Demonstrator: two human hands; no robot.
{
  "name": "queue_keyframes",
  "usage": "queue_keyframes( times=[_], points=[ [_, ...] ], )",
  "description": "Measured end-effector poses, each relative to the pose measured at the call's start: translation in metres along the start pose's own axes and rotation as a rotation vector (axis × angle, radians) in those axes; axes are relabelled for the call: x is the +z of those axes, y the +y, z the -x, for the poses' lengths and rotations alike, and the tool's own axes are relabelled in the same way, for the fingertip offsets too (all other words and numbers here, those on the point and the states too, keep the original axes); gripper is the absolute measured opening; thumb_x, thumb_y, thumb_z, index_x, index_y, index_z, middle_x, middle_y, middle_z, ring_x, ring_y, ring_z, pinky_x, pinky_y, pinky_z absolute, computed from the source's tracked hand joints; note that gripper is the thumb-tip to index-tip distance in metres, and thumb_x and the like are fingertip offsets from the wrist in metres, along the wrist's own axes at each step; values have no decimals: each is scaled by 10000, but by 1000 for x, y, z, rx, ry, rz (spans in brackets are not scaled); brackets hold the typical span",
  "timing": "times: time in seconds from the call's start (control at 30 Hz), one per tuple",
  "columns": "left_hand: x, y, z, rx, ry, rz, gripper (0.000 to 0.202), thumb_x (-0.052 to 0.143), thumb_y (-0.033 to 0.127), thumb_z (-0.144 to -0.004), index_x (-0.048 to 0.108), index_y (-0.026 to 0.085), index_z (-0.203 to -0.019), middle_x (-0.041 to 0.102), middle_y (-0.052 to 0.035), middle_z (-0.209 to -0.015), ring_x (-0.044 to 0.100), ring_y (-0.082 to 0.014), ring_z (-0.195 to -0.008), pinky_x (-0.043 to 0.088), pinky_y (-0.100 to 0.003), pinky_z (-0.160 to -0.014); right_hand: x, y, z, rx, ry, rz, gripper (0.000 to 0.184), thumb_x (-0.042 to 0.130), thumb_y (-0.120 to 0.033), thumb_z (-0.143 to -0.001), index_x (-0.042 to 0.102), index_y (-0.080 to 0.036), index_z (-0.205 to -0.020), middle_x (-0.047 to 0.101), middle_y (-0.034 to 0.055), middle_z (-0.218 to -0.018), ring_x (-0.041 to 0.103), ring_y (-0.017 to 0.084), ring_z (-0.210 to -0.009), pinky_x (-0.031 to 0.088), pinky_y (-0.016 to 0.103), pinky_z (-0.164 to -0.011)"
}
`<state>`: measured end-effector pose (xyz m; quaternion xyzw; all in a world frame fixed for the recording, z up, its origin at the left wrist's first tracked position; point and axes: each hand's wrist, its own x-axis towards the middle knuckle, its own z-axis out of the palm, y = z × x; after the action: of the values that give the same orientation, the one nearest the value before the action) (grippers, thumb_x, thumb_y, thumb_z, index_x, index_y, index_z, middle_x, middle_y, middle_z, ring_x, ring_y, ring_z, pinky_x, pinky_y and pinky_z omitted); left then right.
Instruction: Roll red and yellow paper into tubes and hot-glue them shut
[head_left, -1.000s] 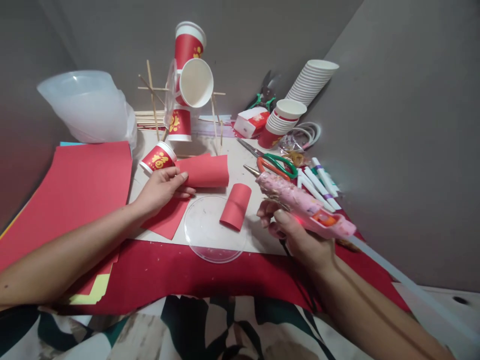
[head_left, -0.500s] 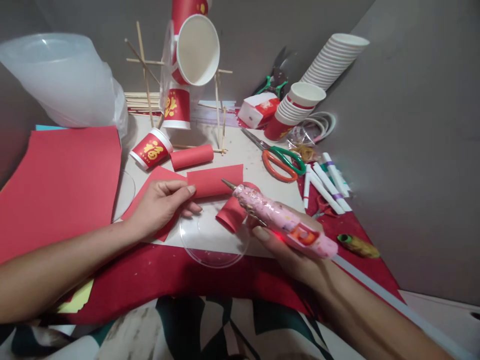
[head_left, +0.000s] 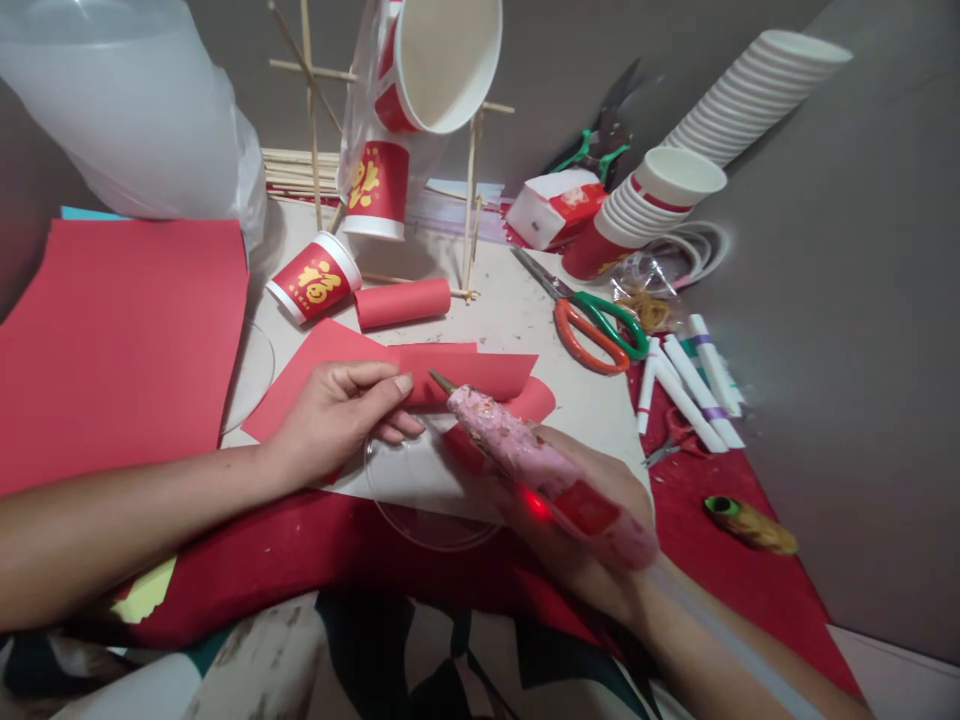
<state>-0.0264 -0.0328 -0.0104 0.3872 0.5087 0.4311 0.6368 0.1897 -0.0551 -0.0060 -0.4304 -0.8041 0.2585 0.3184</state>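
My left hand [head_left: 341, 415] pinches the left end of a curled piece of red paper [head_left: 480, 372] between thumb and fingers. Wrapped in my right hand [head_left: 570, 500] is a pink hot glue gun [head_left: 517, 445] with a red light glowing on its side. Its metal nozzle points left and sits close to the paper, near my left thumb; I cannot tell if it touches. Another red paper roll [head_left: 534, 400] lies partly hidden behind the gun. A clear plastic disc [head_left: 427, 515] lies under the hands. Behind the held paper rests a finished-looking red paper tube [head_left: 405, 303].
Red paper sheets [head_left: 135, 350] and a plastic-wrapped container [head_left: 127, 120] stand at left. Paper cups [head_left: 315, 280] and a wooden stick frame [head_left: 311, 150] are at the back. Scissors [head_left: 592, 325], stacked cups [head_left: 667, 200], markers [head_left: 694, 385] and a brownish roll [head_left: 750, 525] lie at right.
The view has shifted slightly. The glue gun's nozzle has moved left along the red paper toward my left thumb, and the paper's right end is tilted differently.
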Motion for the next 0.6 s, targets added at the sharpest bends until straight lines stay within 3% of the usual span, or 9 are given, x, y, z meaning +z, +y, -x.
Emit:
queue_keyframes(
  times=[0.23,0.4,0.6],
  points=[
    [2,2,1,-31,12,65,151,731,275,-791,740,135,-734,746,-30,-681,704,-120,-665,563,-170,-601,1,-5,-4,-32,14,-10,159,643,-248,-854,515,-229,-761,547,-22,-648,503,120,-525,433,258,-494],
    [5,4,2,-9,1,65,149,708,242,-807,753,150,-700,723,4,-645,648,-75,-608,525,-137,-598,1,-4,-6,-76,11,-45,182,647,-177,-838,490,-222,-760,503,-46,-624,447,89,-491,400,230,-479],
    [5,4,4,22,-1,15,166,694,224,-811,744,152,-669,697,15,-619,598,-58,-574,466,-120,-558,2,-4,-8,-86,-21,-31,228,638,-194,-843,458,-214,-703,460,-56,-588,409,71,-470,358,210,-439]
  ],
)
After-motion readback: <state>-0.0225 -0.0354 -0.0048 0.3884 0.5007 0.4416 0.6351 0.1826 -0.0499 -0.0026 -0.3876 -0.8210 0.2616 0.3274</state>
